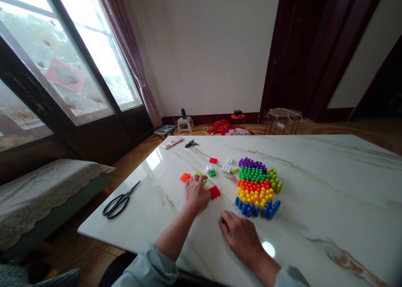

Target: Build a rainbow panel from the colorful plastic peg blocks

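Note:
My left hand (197,193) reaches over a loose group of small plastic pieces, its fingers bent downward and apart. Under and beside its fingertips are a yellow-green piece (199,173), an orange piece (184,177) and a red piece (215,192). What the fingertips touch is partly hidden. My right hand (240,237) rests on the tabletop with its fingers curled in, and nothing shows in it. Just beyond it stand round-topped plastic pegs grouped by colour: blue pegs (248,208), yellow pegs (255,196), orange pegs (253,185), green pegs (253,173), purple pegs (251,164) and lime pegs (275,181).
White pieces (226,169), a green piece (212,173) and a red piece (213,160) lie farther back on the marble-patterned table (314,174). Black-handled scissors (121,201) lie at the left, a phone (172,142) and small black pliers (191,143) near the far edge.

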`<control>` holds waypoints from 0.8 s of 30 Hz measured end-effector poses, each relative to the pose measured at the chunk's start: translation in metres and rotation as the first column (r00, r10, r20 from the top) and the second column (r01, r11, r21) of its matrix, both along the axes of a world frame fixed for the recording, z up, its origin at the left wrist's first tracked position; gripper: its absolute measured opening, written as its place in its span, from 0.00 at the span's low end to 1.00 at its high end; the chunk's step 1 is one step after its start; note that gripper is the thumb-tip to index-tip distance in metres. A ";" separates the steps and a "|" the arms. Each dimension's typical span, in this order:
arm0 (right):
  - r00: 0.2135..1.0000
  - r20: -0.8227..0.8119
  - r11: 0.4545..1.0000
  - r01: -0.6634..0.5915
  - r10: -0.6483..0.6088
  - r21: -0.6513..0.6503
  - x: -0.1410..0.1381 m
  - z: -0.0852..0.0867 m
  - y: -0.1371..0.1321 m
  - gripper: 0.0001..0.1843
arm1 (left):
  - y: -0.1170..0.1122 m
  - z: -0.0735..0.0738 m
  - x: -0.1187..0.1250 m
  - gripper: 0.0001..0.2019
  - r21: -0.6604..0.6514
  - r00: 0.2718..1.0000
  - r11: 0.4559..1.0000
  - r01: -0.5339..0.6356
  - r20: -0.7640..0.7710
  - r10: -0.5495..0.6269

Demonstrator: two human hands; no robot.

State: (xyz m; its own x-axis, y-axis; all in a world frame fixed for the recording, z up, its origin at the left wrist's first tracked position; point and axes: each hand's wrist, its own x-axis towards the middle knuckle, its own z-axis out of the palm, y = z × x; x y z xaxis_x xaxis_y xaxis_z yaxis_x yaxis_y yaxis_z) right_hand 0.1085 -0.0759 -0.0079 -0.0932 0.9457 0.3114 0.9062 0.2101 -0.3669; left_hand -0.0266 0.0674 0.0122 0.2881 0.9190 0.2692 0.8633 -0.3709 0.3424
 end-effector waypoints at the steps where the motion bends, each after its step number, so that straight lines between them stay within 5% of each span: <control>1: 1.000 0.000 1.000 0.001 -0.001 -0.003 0.000 0.001 0.000 0.08 | 0.000 0.000 0.000 0.25 0.008 1.000 1.000 0.025 0.001 -0.025; 8: 1.000 -0.015 0.999 0.009 -0.009 -0.033 -0.001 0.004 0.000 0.08 | 0.011 -0.009 -0.004 0.21 -0.026 0.955 0.974 0.226 0.201 -0.216; 13: 1.000 -0.004 0.999 0.007 -0.008 -0.042 -0.001 0.003 -0.001 0.08 | 0.035 0.016 0.000 0.18 0.128 0.907 0.960 0.248 0.317 -0.276; 18: 1.000 -0.003 0.999 0.011 -0.011 -0.038 -0.001 0.003 0.000 0.09 | 0.069 0.031 0.005 0.18 -0.053 1.000 0.999 -0.002 -0.013 0.001; 24: 1.000 -0.007 1.000 0.011 -0.011 -0.015 -0.001 0.001 0.000 0.08 | 0.080 0.013 0.003 0.11 -0.184 0.988 0.983 0.027 -0.144 -0.054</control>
State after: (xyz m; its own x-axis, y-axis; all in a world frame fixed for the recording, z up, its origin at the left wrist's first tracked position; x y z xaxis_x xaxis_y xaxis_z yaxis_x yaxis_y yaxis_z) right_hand 0.1079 -0.0761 -0.0065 -0.0803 0.9513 0.2977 0.9061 0.1941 -0.3760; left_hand -0.0238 0.1474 0.0248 0.3505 0.9352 0.0509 0.8948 -0.3504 0.2766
